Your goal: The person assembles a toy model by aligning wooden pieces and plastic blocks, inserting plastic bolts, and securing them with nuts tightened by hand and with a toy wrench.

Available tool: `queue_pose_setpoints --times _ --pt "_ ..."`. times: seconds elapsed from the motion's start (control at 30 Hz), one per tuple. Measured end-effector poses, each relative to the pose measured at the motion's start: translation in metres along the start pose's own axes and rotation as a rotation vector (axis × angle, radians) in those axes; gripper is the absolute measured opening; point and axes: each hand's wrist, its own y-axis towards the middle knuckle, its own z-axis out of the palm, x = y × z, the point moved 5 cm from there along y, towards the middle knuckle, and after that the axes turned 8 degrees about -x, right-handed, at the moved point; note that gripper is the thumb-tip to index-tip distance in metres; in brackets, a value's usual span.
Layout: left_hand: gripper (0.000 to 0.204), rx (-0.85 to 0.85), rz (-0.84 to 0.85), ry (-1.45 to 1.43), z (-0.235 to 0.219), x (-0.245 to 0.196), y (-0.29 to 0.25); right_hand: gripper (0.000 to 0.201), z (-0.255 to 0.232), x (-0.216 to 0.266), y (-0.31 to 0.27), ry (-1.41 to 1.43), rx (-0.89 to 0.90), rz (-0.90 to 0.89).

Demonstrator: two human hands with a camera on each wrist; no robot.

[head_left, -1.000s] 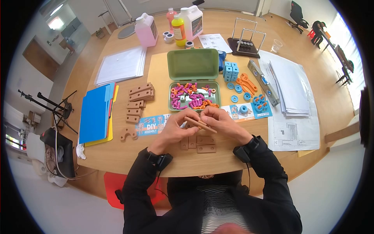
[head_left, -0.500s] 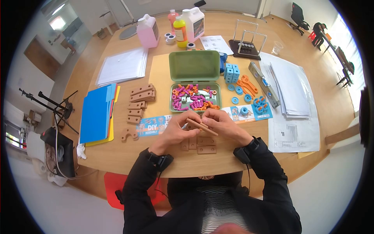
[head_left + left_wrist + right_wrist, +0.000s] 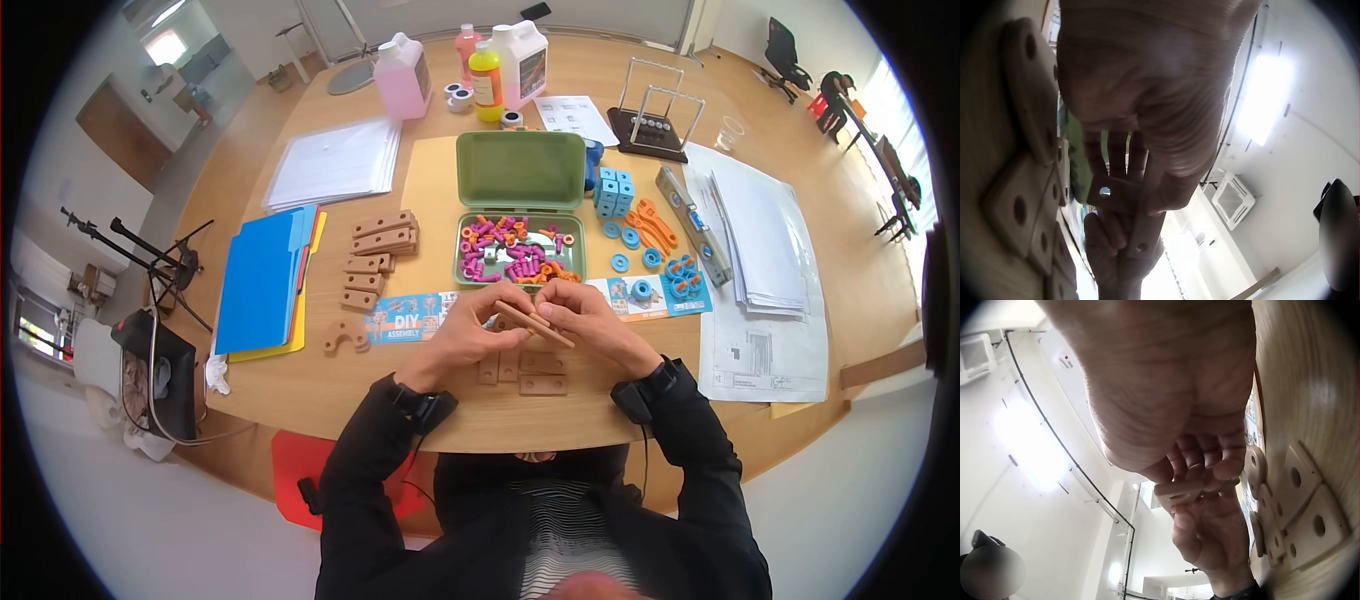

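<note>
The left hand (image 3: 468, 335) pinches a brown wooden strip (image 3: 536, 325) between thumb and fingers, above the table's near side. From the other side the right hand (image 3: 592, 322) holds the pieces with its fingertips, close to the left fingers. In the left wrist view a holed strip (image 3: 1142, 240) crosses a second holed piece (image 3: 1116, 195) at an angle. The right wrist view shows a holed piece (image 3: 1179, 492) between the two hands. Whether a fastener joins them is hidden by the fingers. Flat brown pieces (image 3: 543, 384) lie on the table below.
Beyond the hands stands an open green box (image 3: 520, 172) with purple and orange parts. Brown strips (image 3: 383, 240) and blue folders (image 3: 262, 280) lie left; blue blocks (image 3: 614, 192), orange tools (image 3: 653, 226) and papers (image 3: 760, 240) lie right. Bottles (image 3: 487, 85) stand at the back.
The head view has shifted, so the table's contents appear further right. Both hands keep their grip on the brown pieces, with only a slight change in the upper strip's tilt.
</note>
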Motion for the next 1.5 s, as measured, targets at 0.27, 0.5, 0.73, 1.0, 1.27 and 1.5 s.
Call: queue_pose_setpoints --times 0.27,0.5,0.73,1.0,1.27,1.5 --pt "0.030 0.003 0.001 -0.083 -0.001 0.003 0.000 0.017 -0.002 0.001 -0.001 -0.005 0.010 -0.002" --pt "0.028 0.002 -0.085 -0.067 0.001 0.004 -0.002 0.017 -0.002 -0.003 0.001 -0.091 -0.012 -0.012" --pt "0.026 -0.041 -0.084 -0.192 0.002 0.003 -0.001 0.019 0.001 0.002 0.000 0.006 -0.025 0.012" --pt "0.028 -0.023 -0.071 -0.142 -0.001 0.006 0.000 0.020 0.004 0.011 -0.005 0.037 -0.026 0.044" --pt "0.028 0.000 -0.011 -0.037 0.002 0.006 0.000 0.026 0.004 0.006 -0.004 0.013 0.053 0.015" --pt "0.027 -0.026 -0.019 -0.033 0.003 0.003 0.000 0.021 0.004 0.007 -0.005 -0.021 0.036 0.046"
